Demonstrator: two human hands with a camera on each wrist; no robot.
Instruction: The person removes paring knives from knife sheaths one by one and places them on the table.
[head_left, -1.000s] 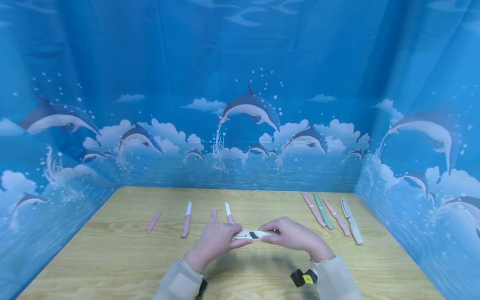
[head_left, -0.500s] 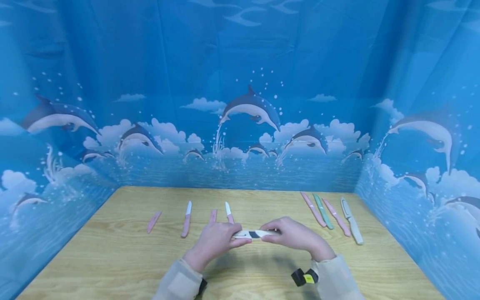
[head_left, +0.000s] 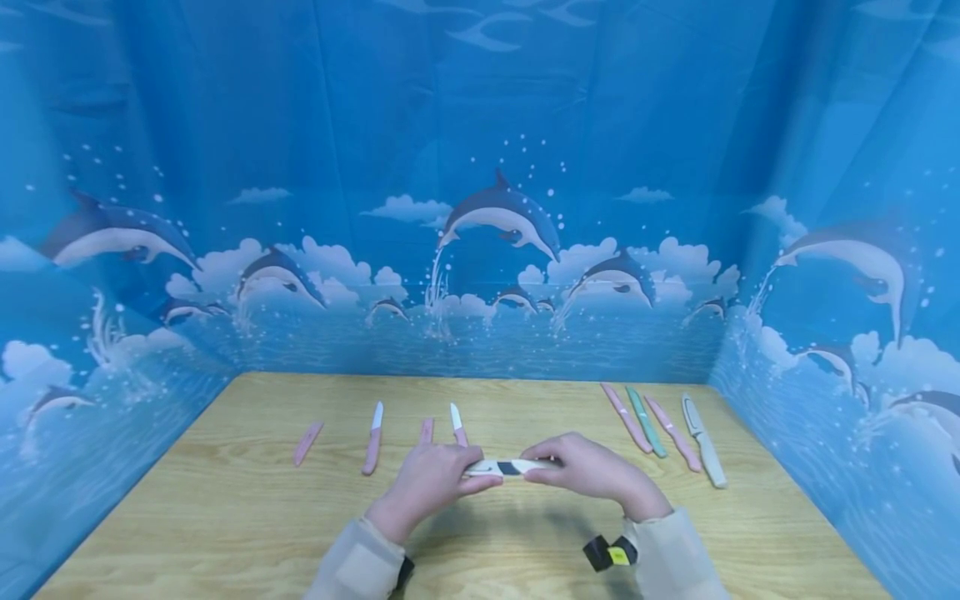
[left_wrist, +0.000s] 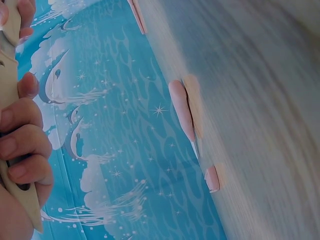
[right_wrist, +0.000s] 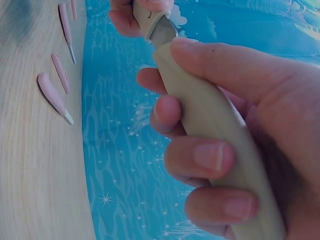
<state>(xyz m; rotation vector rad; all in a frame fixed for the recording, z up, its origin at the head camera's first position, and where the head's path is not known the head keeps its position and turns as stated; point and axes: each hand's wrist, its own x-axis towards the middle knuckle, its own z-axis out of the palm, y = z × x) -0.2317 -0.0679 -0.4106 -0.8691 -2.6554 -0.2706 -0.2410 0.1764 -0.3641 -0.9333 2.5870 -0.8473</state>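
Left hand (head_left: 435, 479) grips the sheath end of a cream knife (head_left: 506, 467), fingers curled round it. Right hand (head_left: 592, 471) grips the handle end, thumb along the top and fingers wrapped beneath, as the right wrist view confirms. The cream knife is held between the two hands, just above the bench (head_left: 225, 517), near its middle front. Its long axis runs left to right, roughly level; the handle is to the right, the sheathed blade to the left. A short dark section of blade shows between sheath and handle.

On the bench, left to right: a pink sheath (head_left: 307, 442); a pink knife (head_left: 372, 439), bare white blade pointing away; a second pink sheath (head_left: 427, 431); a second pink knife (head_left: 457, 423), partly hidden by the left hand. Well right lie four sheathed knives side by side: pink (head_left: 626, 419), green (head_left: 647, 422), pink (head_left: 672, 434), cream (head_left: 703, 453). No containers observed.
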